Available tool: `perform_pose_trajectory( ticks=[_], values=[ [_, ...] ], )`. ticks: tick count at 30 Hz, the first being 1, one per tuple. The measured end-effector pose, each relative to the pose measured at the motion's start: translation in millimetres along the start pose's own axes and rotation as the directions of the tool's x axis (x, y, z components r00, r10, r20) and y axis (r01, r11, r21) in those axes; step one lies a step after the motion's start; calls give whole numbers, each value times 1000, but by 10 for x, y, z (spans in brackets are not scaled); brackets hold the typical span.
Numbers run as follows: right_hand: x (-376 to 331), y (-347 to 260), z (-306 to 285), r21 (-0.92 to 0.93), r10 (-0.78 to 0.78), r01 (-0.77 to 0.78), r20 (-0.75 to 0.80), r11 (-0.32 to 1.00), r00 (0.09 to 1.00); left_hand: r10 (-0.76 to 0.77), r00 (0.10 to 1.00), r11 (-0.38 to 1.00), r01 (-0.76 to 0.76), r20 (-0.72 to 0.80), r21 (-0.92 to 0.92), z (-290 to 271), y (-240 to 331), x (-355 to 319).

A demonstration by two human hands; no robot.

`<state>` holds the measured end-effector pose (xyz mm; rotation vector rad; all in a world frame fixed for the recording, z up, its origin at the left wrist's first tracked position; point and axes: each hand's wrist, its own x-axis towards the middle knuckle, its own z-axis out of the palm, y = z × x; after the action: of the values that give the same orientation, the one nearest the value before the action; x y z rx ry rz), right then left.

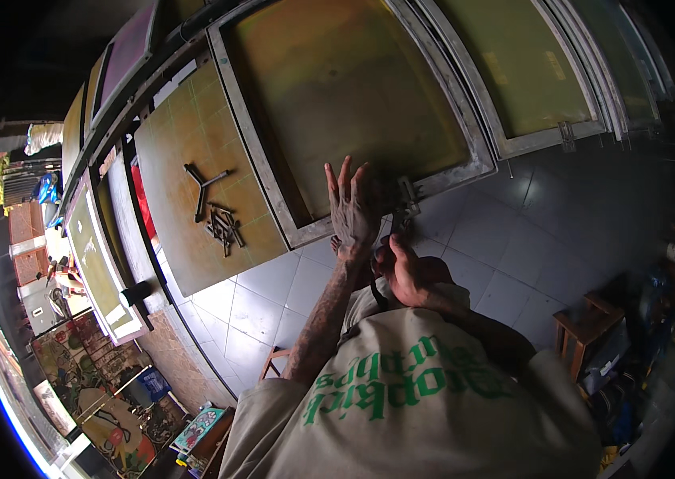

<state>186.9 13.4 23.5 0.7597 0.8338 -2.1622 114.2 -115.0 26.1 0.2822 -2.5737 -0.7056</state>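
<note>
A metal-framed printing screen (259, 148) with a yellowish-brown mesh lies in front of me. My left hand (355, 214) is open over its near edge, fingers stretched out toward the mesh; whether the palm presses on the frame I cannot tell. My right hand (411, 275) is just below the edge, thumb up and fingers curled, close to a metal clamp (407, 195). What its fingers close on is hidden in shadow. Left of the screen, on a yellowish board (186, 136), lie a three-armed socket wrench (202, 191) and a loose pile of bolts (224, 226).
More framed screens (541, 68) stand along the bench to the right, with a clamp (567, 136) on the nearest. At left, another frame (102, 259) juts out beside a black knob (138, 293). A wooden stool (589, 323) stands at right on the tiled floor (505, 255).
</note>
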Motion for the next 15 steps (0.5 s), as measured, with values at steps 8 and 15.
perform_pose_trajectory(
  ticks=[8, 15],
  values=[
    [-65, -214, 42, -278, 106, -96, 21, 956, 994, -8, 1000, 993, 8, 4, 116, -24, -21, -74],
    [67, -261, 78, -458, 39, -74, -85, 886, 996, 63, 986, 987, -85, 155, 135, 33, -46, -37]
  ],
)
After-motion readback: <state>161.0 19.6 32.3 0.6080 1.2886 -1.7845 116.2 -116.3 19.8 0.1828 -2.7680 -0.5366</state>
